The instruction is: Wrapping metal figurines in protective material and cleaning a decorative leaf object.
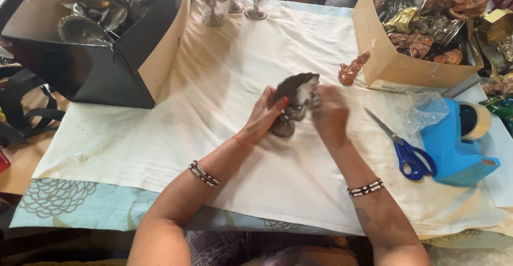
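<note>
Both hands meet over the middle of the white cloth [224,84] on the bench. The left hand [265,114] curls its fingers around a small dark metal figurine [295,98], whose base sits on or just above the cloth. The right hand [329,114] presses against the figurine's other side, but it is blurred, so I cannot tell how its fingers lie.

The figurine looks top-heavy. A loose grip could let it tip and knock against the bench.

The blue scissors [406,151] lie open just beside the right forearm, so a careless sweep could catch the blades. The tape dispenser [454,146] and cardboard box [395,65] crowd the right. Open cloth lies left and toward the person.
</note>
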